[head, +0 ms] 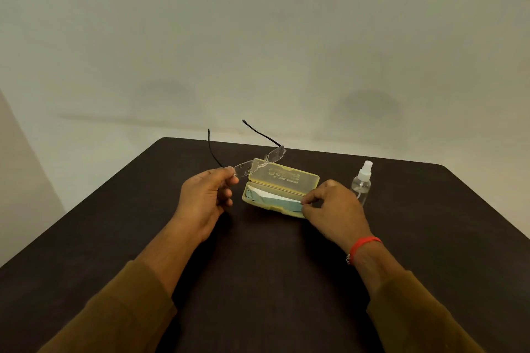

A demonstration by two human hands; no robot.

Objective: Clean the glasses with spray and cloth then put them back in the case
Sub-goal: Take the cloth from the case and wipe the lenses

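head view: dark brown rectangular table (258, 266) carries all items. left hand (205, 199) pinches the rimless clear-lens glasses with thin black temples (259, 162) at one lens end, thumb and forefinger closed on it; the glasses are held above the surface, temples unfolded and pointing toward the far edge. yellow translucent plastic glasses case (282, 190) lies open near the middle of the far half of the table, lid tilted back toward the far edge. pale blue cleaning cloth (275, 200) lies inside the case tray. right hand (334, 206) pinches the near-right end of the cloth with curled fingers. small clear plastic spray bottle with a white nozzle (362, 182) stands upright just beside the right hand, toward the far right corner. red band (362, 248) circles the right wrist.
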